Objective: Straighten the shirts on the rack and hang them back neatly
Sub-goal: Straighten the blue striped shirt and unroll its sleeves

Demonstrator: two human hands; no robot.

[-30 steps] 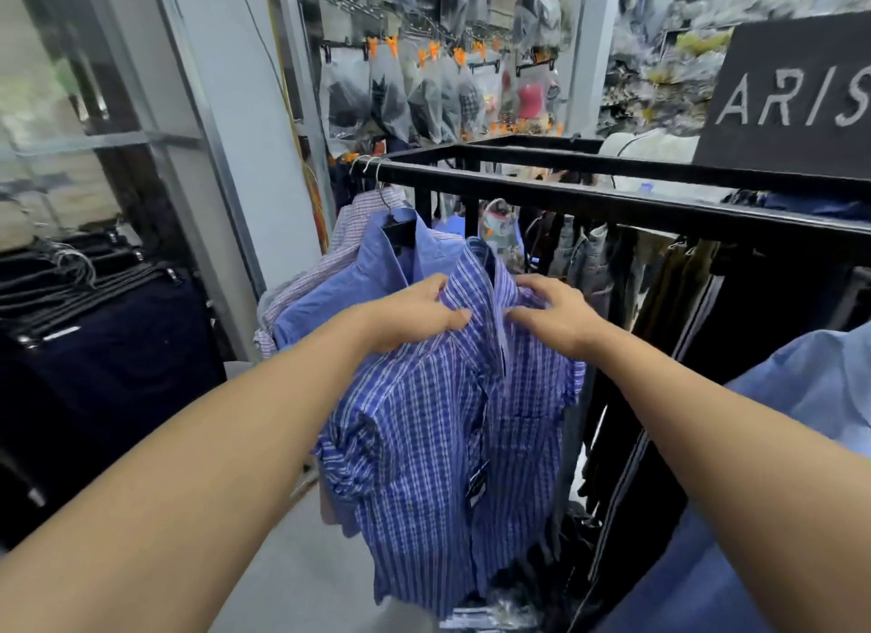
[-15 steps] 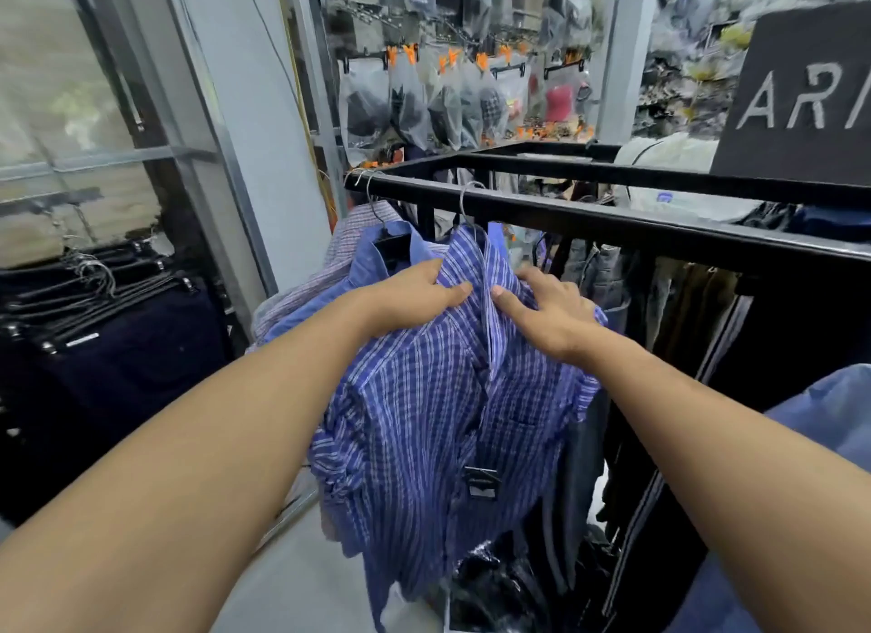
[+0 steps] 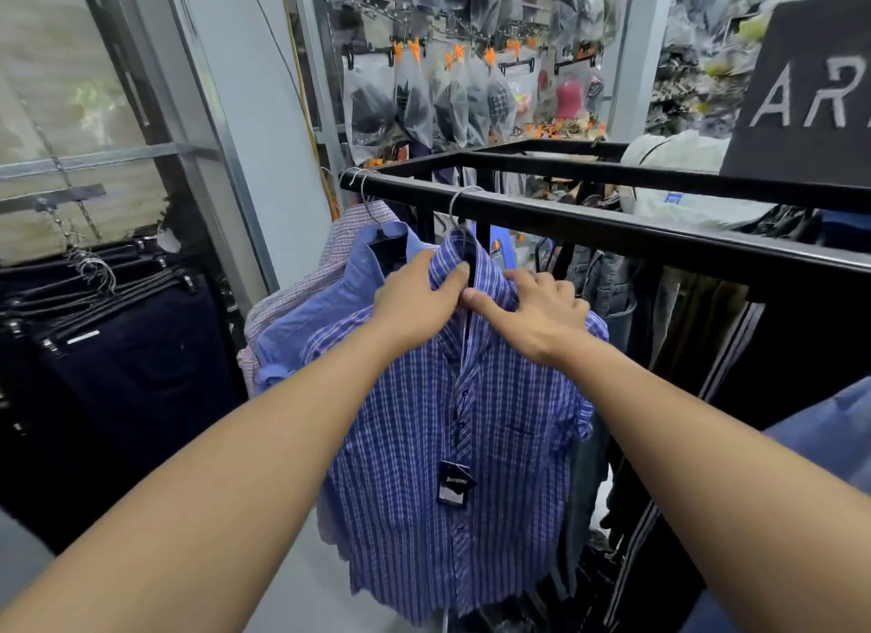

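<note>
A blue and white checked shirt (image 3: 452,444) hangs on a wire hanger (image 3: 459,203) hooked over the black rack rail (image 3: 612,232). My left hand (image 3: 414,302) grips the left side of its collar, thumb on the collar edge. My right hand (image 3: 532,317) holds the right side of the collar, thumb pressed at the neck opening. A dark tag (image 3: 455,484) dangles from the button placket. Behind it hang a plain blue shirt (image 3: 325,312) and a pale striped shirt (image 3: 349,218).
Dark trousers (image 3: 118,350) hang on a lower rack at the left. More dark garments (image 3: 707,331) fill the rail to the right, and a blue shirt (image 3: 839,434) is at the right edge. Bagged goods (image 3: 447,95) hang on the back wall beside a black sign (image 3: 810,90).
Both hands have moved up from the shirt's chest to its collar. The shirt now hangs straighter from the rail, its front flat and its tag showing.
</note>
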